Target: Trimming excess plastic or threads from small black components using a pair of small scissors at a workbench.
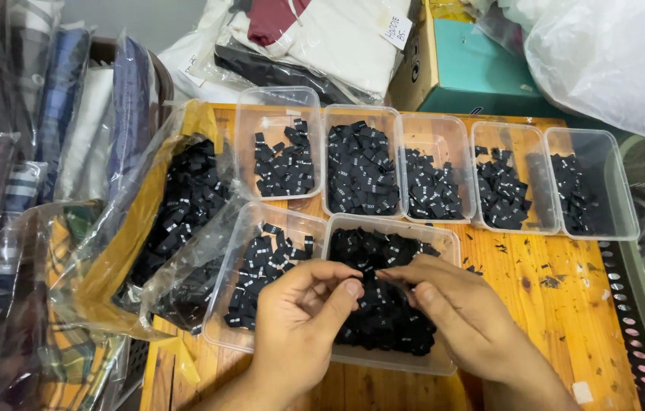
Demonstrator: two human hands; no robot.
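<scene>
The left hand (303, 312) and right hand (455, 312) cover part of the front container (444, 243) of black labels (383, 320), hiding whatever sits between the fingertips. Both forearms run off the bottom edge. The white marks on the labels are too small to make out.

1 clear plastic tub (444, 242) w/ rounded corners sits at the wooden table's front edge, heaped w/ small black woven labels (383, 320) w/ tiny white print, all jumbled, piled approx to the rim.
</scene>
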